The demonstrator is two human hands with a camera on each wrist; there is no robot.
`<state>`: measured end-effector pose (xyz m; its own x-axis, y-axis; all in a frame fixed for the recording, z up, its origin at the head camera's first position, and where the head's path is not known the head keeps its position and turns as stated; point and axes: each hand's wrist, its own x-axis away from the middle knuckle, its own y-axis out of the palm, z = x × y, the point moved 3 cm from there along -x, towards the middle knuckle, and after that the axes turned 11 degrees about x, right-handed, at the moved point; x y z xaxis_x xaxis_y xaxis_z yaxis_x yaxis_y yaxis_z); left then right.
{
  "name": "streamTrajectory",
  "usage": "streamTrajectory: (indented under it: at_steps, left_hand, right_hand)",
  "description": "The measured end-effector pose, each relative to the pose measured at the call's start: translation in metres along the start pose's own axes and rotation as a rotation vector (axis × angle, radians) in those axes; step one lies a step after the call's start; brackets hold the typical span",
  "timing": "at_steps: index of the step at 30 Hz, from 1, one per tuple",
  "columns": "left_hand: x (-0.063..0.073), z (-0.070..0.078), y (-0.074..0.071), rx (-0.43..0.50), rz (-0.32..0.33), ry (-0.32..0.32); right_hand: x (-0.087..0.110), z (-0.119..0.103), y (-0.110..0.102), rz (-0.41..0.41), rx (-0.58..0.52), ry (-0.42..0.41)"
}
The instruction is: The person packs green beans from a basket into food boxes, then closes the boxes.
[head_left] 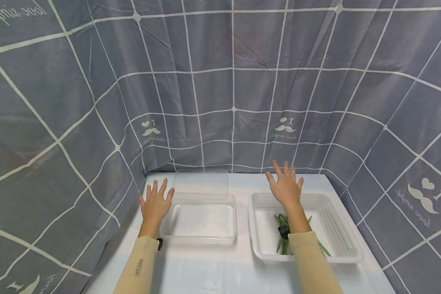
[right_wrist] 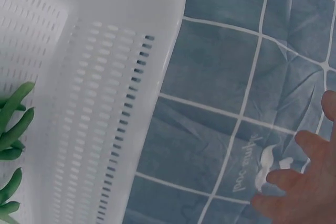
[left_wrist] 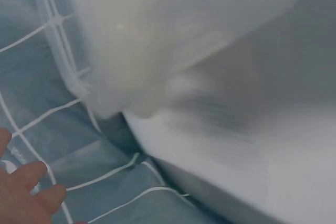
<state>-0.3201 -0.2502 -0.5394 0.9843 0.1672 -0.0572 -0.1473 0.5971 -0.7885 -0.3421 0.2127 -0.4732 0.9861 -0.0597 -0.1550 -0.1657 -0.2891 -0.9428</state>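
In the head view my left hand (head_left: 156,206) hovers with spread fingers by the left edge of a clear plastic container (head_left: 198,241). Behind that container lies a flat clear sheet, perhaps its lid (head_left: 200,182). My right hand (head_left: 286,188) is held over the far side of a white perforated basket (head_left: 343,259), fingers apart and holding nothing. Slender green pods (head_left: 284,247), possibly beans or peppers, lie in the basket, partly hidden by my right forearm. In the right wrist view, several pod tips (right_wrist: 16,129) show inside the basket wall.
A white table (head_left: 220,273) carries both containers side by side, with a strip of tabletop between them. Dark grey checked curtains (head_left: 213,90) enclose the table at the back and both sides. The left wrist view is blurred by a pale translucent shape (left_wrist: 121,40) close up.
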Motion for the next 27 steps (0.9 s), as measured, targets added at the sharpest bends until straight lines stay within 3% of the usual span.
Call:
streamTrajectory:
  at_steps: [16, 27]
  left_hand:
    - [0.014, -0.023, 0.033, 0.093, -0.079, -0.046]
    - [0.022, -0.036, 0.043, 0.146, -0.086, -0.082]
  right_hand:
    - [0.009, 0.038, -0.003, -0.03, -0.028, 0.076]
    - [0.02, 0.069, -0.005, -0.032, -0.019, 0.121]
